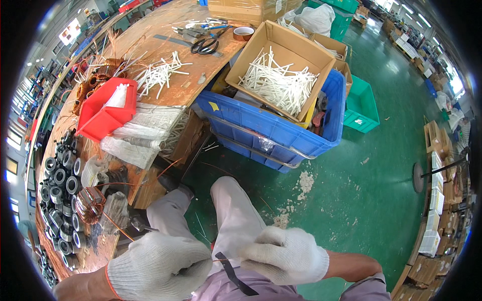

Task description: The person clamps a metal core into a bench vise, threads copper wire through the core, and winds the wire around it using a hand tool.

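Both my hands wear white knit gloves and are close together over my lap. My left hand (160,265) is closed around a copper wire (117,227), which runs back to a wound copper coil (91,204) at the table's near edge. A short bit of wire shows between the hands, reaching the pinched fingers of my right hand (284,255); its very end is hidden. Just below that wire hangs a black strip (236,279); what it is fastened to I cannot tell.
Left on the wooden table are many black-and-grey rings (60,176), a red bin (108,109), white tubes (161,72) and scissors (205,46). Ahead, a cardboard box (281,70) of white tubes rests on a blue crate (266,133). A green crate (361,105) stands beyond.
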Demonstrator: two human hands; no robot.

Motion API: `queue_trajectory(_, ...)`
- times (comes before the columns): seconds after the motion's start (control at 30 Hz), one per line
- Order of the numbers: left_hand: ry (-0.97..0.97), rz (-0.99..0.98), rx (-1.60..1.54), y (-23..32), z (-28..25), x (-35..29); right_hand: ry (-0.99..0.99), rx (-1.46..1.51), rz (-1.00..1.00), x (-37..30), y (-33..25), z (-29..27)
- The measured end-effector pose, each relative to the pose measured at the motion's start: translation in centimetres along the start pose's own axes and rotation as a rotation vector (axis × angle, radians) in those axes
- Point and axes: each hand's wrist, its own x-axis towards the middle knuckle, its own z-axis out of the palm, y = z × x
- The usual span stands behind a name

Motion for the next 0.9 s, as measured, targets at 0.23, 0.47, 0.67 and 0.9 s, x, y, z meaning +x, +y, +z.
queue_trajectory(0.23, 0.007, -0.004, -0.033, -0.04, 0.04, -0.12, -0.004, -0.024, -0.024, -0.16, 0.49, 0.10)
queue_trajectory(0.47, 0.009, -0.006, -0.019, -0.05, -0.06, -0.15, -0.053, -0.005, -0.036, -0.08, 0.62, 0.20)
queue_trajectory(0.67, 0.013, -0.005, -0.024, -0.10, -0.12, -0.35, 0.021, 0.007, -0.079, 0.54, 0.68, 0.39)
queue_trajectory(0.9, 0.016, -0.024, -0.042, 0.13, -0.05, -0.39, -0.035, -0.008, -0.018, -0.06, 0.37, 0.10)
